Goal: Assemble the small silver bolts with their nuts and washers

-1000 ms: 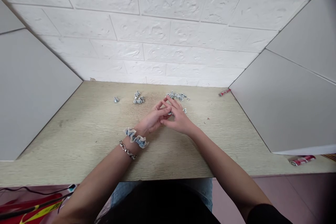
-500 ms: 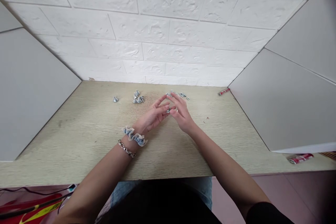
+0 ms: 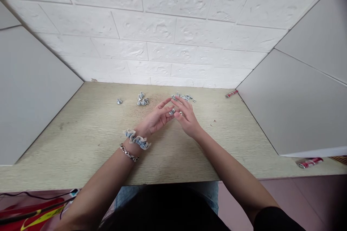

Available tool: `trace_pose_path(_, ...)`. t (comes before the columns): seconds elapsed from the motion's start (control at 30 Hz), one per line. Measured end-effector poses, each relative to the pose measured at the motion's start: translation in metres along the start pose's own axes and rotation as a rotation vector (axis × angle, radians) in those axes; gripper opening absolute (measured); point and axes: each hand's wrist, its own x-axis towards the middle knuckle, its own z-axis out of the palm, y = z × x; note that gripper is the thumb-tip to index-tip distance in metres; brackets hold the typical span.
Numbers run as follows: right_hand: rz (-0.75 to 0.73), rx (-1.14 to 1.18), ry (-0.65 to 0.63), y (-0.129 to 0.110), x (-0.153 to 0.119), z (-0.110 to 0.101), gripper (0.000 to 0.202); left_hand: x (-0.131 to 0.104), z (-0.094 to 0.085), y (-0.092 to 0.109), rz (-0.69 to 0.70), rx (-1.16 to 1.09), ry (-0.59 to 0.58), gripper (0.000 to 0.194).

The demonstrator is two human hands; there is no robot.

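Between thumb and fingers, my left hand [image 3: 156,118] holds a small silver metal fastener [image 3: 171,111]. My right hand [image 3: 187,117] is right beside it, fingertips meeting those of the left; whether it grips anything is too small to make out. Just beyond the fingertips lies a pile of small silver bolts and nuts [image 3: 187,97]. Left of the hands sits a cluster of several bolts with washers [image 3: 142,101], and farther left one more such bolt [image 3: 119,101] stands by itself.
A red battery [image 3: 231,94] lies at the back right of the wooden table [image 3: 168,162], and another red battery [image 3: 310,162] near the front right edge. Grey panels stand at both sides, with a white brick-pattern wall [image 3: 162,54] behind.
The fastener between my hands has shifted slightly up and left and shows more clearly. Both hands have otherwise barely moved.
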Motion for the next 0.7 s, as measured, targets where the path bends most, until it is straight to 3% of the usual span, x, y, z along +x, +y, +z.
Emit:
trace_pose_path(0.07,0.009,-0.039,-0.059,0.002,0.000,0.003,0.053,0.001,0.002,-0.003,0.025,0.011,0.002,0.041)
trace_pose_path(0.13,0.008,-0.025,-0.077,0.001,-0.001,0.003,0.045,0.003,-0.001,-0.002,0.114,-0.003,0.097,0.040)
trace_pose_path(0.27,0.029,0.094,0.040,-0.003,-0.002,-0.004,0.052,0.006,-0.010,0.008,0.248,-0.037,0.275,0.039)
trace_pose_path(0.4,0.009,0.080,0.070,-0.005,-0.001,-0.006,0.033,0.001,-0.006,0.008,0.150,-0.005,0.172,0.045)
trace_pose_path(0.5,0.009,-0.018,-0.021,-0.003,-0.001,-0.003,0.043,-0.003,0.003,0.002,0.120,0.034,0.071,0.048)
trace_pose_path(0.6,0.000,-0.054,-0.078,0.000,-0.001,0.000,0.030,-0.001,0.003,-0.002,0.223,0.038,0.146,0.046)
trace_pose_path(0.7,-0.014,-0.056,-0.053,-0.002,0.000,-0.004,0.024,0.007,-0.007,-0.004,0.283,0.106,0.261,0.037)
